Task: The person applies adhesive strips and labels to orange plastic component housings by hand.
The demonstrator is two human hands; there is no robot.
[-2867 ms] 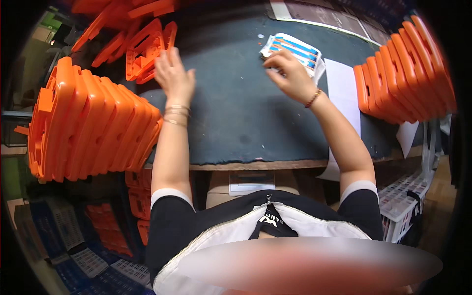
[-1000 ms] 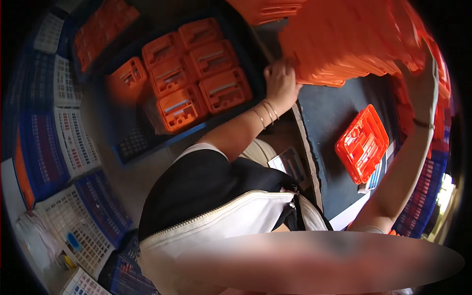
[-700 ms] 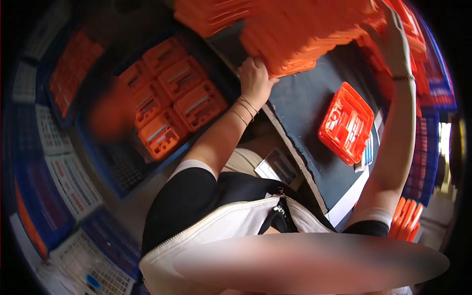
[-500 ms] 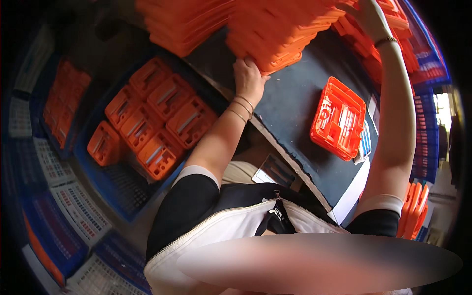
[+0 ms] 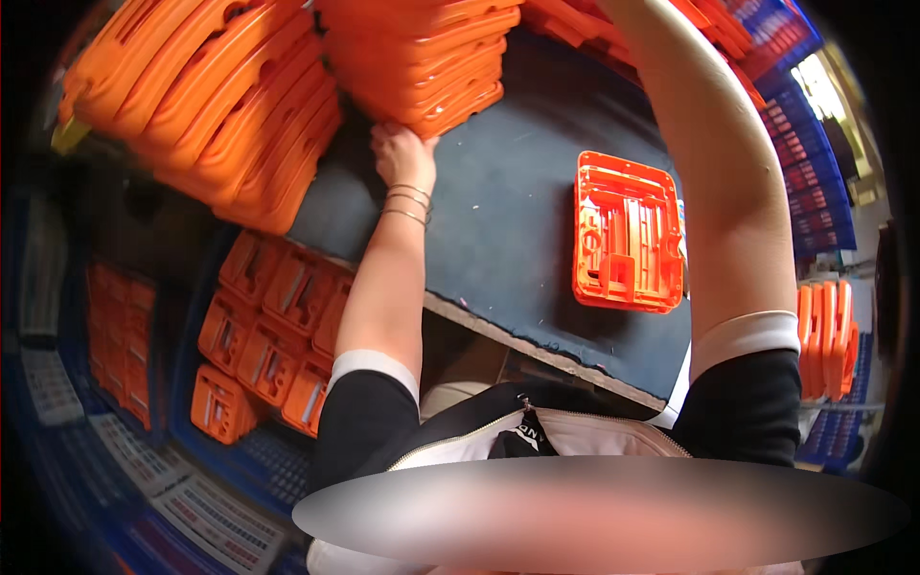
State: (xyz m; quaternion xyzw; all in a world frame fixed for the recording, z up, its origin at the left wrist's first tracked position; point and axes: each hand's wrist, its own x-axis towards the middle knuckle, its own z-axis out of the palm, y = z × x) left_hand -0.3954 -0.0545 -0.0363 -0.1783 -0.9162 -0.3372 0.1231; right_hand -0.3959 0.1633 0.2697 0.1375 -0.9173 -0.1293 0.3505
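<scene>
My left hand [image 5: 403, 156] is at the near lower corner of a tall stack of orange plastic cases [image 5: 422, 67], on a dark tabletop [image 5: 508, 220]. Its fingers are curled against the lowest case and partly hidden by it. My right forearm [image 5: 714, 172] reaches up past the top edge, so the right hand is out of sight. Between my arms lies a single open orange case [image 5: 628, 235] with moulded compartments and slim pieces inside, lying apart from both arms.
Another leaning stack of orange cases [image 5: 211, 105] stands at the left. Below it, a blue crate [image 5: 206, 422] holds several orange cases. More orange cases [image 5: 829, 340] stand upright at the right, near blue crates [image 5: 810, 182]. The table's rough front edge [image 5: 546, 350] runs close to my body.
The view has swung, bringing more of the left stack in. My left hand stays at the foot of its stack. My right hand has passed out beyond the top edge.
</scene>
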